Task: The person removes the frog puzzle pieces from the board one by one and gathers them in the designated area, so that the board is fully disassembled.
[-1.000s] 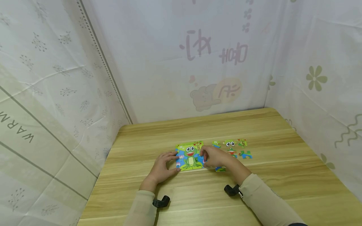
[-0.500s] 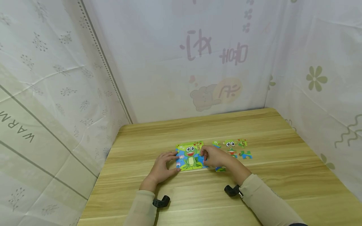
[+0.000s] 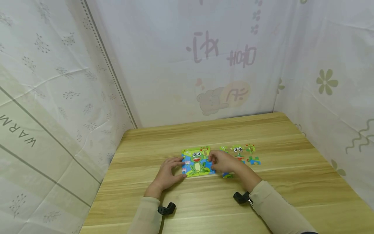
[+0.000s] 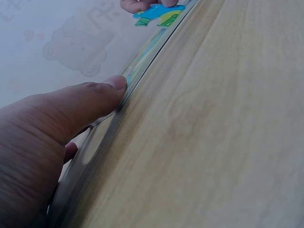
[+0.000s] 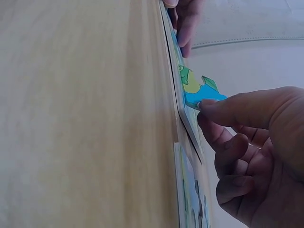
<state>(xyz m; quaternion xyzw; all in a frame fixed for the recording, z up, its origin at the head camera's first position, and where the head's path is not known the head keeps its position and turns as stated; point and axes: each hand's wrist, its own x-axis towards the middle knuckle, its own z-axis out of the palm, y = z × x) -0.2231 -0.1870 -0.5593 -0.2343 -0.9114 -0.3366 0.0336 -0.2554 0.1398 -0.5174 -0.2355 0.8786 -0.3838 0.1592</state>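
A frog jigsaw puzzle lies on the wooden table in front of me. My left hand rests along its left side, fingers spread at the side and the thumb at the near corner. My right hand is at the puzzle's right side. Between thumb and index finger it pinches a blue and green puzzle piece. In the right wrist view the piece is tilted up, its far end at the puzzle's surface. The right hand's other fingers are curled beneath the thumb.
Right of the puzzle lies a second frog picture in separated pieces, partly covered by my right hand. Its tree piece and blue piece lie at the right. Patterned curtains surround the wooden table.
My right hand has shifted slightly at the puzzle's right side, still pinching the piece, and more of the blue lower right corner shows. My left hand has stayed in place.
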